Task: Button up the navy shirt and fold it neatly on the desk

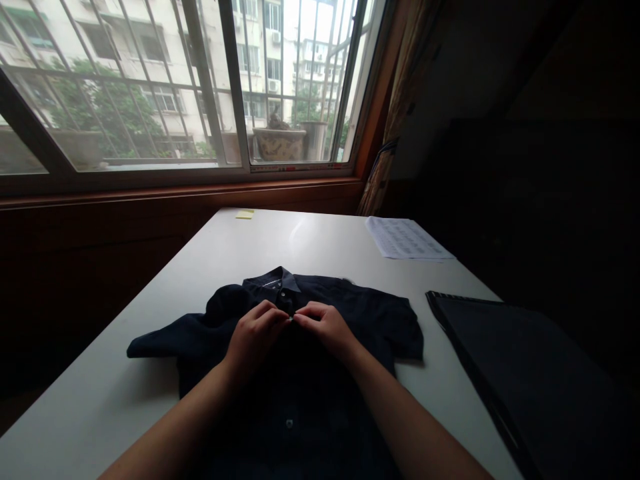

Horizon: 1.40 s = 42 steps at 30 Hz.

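Note:
A dark navy short-sleeved shirt (300,393) lies front up on the white table (310,240), its collar (290,279) pointing towards the window. My left hand (256,330) and my right hand (327,327) meet at the front placket below the collar. The fingertips of both are pinched close together around a small pale button (291,319), which they partly cover. Whether the button sits in its hole cannot be made out. Another button (283,294) shows near the collar, and one more (289,423) lies lower down the front, between my forearms.
Printed sheets (407,238) lie at the table's far right corner. A yellow sticky note (245,214) is at the far left edge. On the right side rests a large black folder-like item (520,360). Beyond the table are a barred window (290,87) and a tied curtain (385,160).

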{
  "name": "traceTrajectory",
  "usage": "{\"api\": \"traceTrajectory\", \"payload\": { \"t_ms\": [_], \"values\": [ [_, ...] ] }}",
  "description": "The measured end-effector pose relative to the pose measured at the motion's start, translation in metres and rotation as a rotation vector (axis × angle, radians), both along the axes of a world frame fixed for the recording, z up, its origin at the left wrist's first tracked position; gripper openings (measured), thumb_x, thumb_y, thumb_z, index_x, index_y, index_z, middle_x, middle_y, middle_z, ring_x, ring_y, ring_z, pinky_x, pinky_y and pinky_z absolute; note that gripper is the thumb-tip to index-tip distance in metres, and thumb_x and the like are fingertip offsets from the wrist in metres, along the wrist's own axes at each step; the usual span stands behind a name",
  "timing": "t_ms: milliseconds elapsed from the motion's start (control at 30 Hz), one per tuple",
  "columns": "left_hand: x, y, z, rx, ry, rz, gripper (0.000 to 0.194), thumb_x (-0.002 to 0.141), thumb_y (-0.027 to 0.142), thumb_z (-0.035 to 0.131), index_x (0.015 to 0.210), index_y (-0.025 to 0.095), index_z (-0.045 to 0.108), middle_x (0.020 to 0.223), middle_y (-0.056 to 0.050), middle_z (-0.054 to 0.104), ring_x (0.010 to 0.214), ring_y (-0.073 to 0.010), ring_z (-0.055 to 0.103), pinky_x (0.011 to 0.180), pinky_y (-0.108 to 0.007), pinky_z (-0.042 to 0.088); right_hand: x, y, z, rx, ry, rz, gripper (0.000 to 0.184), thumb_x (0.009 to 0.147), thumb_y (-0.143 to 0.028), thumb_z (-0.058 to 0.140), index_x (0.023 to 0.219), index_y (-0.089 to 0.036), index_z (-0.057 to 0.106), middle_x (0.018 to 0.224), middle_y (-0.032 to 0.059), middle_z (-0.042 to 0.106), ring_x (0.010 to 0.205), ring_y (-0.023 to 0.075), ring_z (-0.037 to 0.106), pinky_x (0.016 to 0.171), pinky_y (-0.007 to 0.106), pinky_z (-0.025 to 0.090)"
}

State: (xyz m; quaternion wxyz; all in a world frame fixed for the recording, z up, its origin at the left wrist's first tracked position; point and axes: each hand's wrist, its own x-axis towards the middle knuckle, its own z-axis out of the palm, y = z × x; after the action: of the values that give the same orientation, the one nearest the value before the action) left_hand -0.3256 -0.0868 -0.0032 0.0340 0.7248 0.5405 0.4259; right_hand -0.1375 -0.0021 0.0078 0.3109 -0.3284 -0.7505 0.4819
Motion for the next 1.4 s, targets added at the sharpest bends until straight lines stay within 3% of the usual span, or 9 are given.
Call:
{"api": "traceTrajectory", "payload": {
  "t_ms": [633, 867, 1033, 1400],
  "values": [
    [-0.0008, 0.0012, -0.0013, -0.079, 0.037, 0.021, 0.011, 0.097, 0.026, 0.057, 0.094, 0.021, 0.066, 0.091, -0.003, 0.060, 0.077, -0.0143, 0.062, 0.067, -0.024, 0.050, -0.0015, -0.0008, -0.0040, 0.099, -0.010, -0.013, 0.013, 0.083, -0.032, 0.073, 0.087, -0.021, 0.078, 0.081, 0.0014, 0.069, 0.079, 0.0177, 0.065, 0.072, 0.027, 0.048],
    [-0.0010, 0.0002, -0.0015, -0.091, 0.038, 0.026, 0.009, 0.097, 0.024, 0.058, 0.095, 0.020, 0.066, 0.091, -0.002, 0.059, 0.077, -0.0137, 0.061, 0.066, -0.023, 0.048, 0.0010, -0.0002, -0.0041, 0.107, -0.012, 0.030, 0.023, 0.093, -0.033, 0.059, 0.086, -0.020, 0.077, 0.080, 0.0022, 0.072, 0.079, 0.0188, 0.067, 0.073, 0.028, 0.048],
    [-0.0017, 0.0007, -0.0030, -0.083, 0.040, 0.027, 0.008, 0.096, 0.024, 0.058, 0.096, 0.021, 0.066, 0.092, -0.002, 0.059, 0.077, -0.0135, 0.061, 0.066, -0.023, 0.048, 0.0005, -0.0009, -0.0055, 0.063, -0.028, 0.022, 0.018, 0.087, -0.027, 0.064, 0.098, -0.022, 0.077, 0.096, 0.0032, 0.077, 0.091, 0.0227, 0.070, 0.083, 0.032, 0.051],
    [-0.0026, 0.0025, -0.0056, -0.086, 0.025, -0.006, 0.008, 0.097, 0.023, 0.058, 0.097, 0.020, 0.066, 0.093, -0.003, 0.059, 0.077, -0.0136, 0.060, 0.067, -0.024, 0.048, -0.0025, 0.0025, -0.0090, 0.081, -0.025, 0.013, 0.015, 0.083, -0.021, 0.066, 0.095, -0.020, 0.075, 0.095, 0.0040, 0.076, 0.092, 0.0222, 0.070, 0.085, 0.033, 0.052]
  ]
}}
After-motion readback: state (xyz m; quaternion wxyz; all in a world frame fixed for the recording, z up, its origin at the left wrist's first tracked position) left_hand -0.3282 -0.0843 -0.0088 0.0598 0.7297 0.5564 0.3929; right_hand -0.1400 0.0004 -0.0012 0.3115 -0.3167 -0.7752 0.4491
